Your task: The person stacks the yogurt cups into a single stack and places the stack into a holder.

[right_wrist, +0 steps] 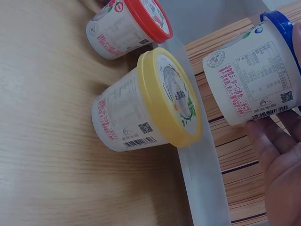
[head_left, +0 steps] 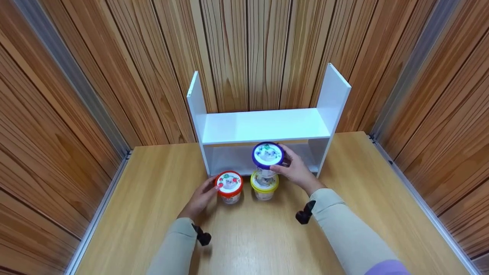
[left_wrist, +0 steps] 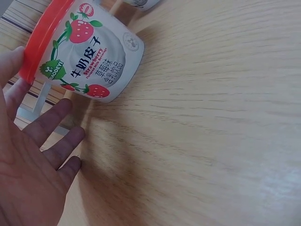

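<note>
In my right hand (head_left: 296, 170) is a tub of milk drink with a blue lid (head_left: 268, 153), gripped at its side between thumb and fingers. It hangs in the air, apart from the yellow-lidded tub (right_wrist: 141, 106), which stands upright on the table. My left hand (head_left: 200, 196) holds the red-lidded strawberry milk tub (head_left: 229, 184) at the left of its lid, with thumb and forefinger. Its other fingers (left_wrist: 63, 146) are spread out below the lid. The red-lidded tub is beside the yellow-lidded one, with a small gap between them.
Right behind the tubs stands a white two-level shelf (head_left: 263, 124) with upright side panels. The wooden table (head_left: 244, 240) is enclosed by wood-patterned walls (head_left: 263, 49). Metal rails (head_left: 101, 208) run along its sides.
</note>
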Available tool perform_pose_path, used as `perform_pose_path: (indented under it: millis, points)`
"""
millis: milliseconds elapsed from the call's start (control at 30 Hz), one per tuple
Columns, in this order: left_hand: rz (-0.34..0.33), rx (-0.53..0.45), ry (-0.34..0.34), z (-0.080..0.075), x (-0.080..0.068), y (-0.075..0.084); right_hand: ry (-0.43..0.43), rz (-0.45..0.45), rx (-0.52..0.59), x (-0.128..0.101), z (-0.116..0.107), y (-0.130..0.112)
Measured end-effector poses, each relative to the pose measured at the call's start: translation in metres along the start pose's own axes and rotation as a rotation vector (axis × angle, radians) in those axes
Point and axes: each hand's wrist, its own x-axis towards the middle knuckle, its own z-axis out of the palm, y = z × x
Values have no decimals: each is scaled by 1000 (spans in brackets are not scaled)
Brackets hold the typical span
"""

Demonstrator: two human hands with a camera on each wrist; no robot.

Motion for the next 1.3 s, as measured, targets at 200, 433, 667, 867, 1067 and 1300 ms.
perform_pose_path:
  millis: [200, 433, 667, 867, 1067, 1300]
  points:
    - [-16, -7, -14, 0, -2, -1, 2, 14, 7, 1, 3, -2]
    - [-31, -2, 0, 2, 0, -1, 5, -15, -12, 4, 9, -7]
    - [-46, -10, -10, 3, 1, -1, 7, -1, -16, 6, 14, -10]
    - [-59, -27, -4, 3, 2, -2, 12, -6, -15, 5, 18, -12]
    - [-46, -12, -9, 3, 2, -2, 14, -14, -15, 5, 22, -13]
    - [-35, 2, -3, 3, 0, -1, 8, -11, -10, 7, 29, -15]
